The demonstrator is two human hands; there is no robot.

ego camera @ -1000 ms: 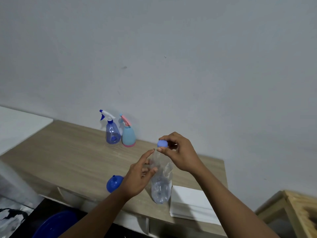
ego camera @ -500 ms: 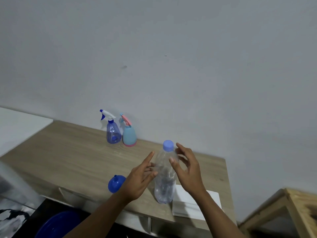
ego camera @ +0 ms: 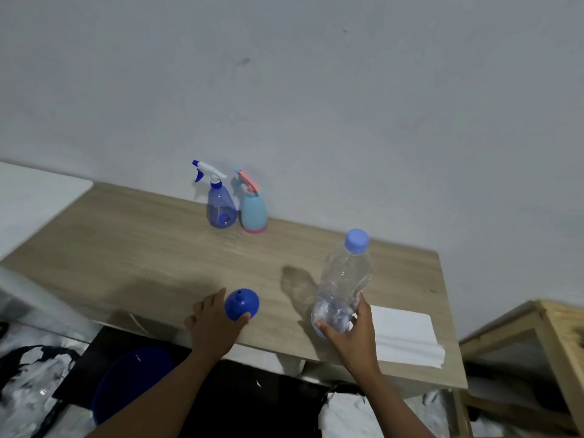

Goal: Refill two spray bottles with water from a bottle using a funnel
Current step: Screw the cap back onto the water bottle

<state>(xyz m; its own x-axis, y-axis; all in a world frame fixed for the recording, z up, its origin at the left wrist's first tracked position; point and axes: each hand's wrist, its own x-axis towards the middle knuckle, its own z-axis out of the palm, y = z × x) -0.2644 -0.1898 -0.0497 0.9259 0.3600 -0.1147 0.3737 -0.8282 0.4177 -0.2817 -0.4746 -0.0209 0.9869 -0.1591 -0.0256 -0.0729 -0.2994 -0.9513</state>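
The left hand (ego camera: 215, 324) was curled about the blue funnel (ego camera: 241, 304), thumb pressed to its near rim and fingers on its left side. The funnel sat mouth-down with its spout up on the wooden table (ego camera: 126, 248). The right hand (ego camera: 354, 336) gripped the lower part of the clear water bottle (ego camera: 343, 279), fingers and thumb wrapped round it. The bottle leaned away from the hand, its pale blue cap (ego camera: 356, 241) screwed on and only a little water showing low inside; whether its base touched the table could not be told. Well beyond the left hand, against the grey wall (ego camera: 347, 105), stood the two spray bottles just beside each other. The translucent blue spray bottle (ego camera: 221, 203) with a white trigger head was to the left, and the light blue spray bottle (ego camera: 253, 210) with a pink trigger was to the right. Just right of the right hand lay a folded white cloth (ego camera: 407, 333) at the table's near edge. Below the left forearm, under the table, a blue basin (ego camera: 132, 380) showed, and far right of the right hand stood a wooden frame (ego camera: 543, 330).
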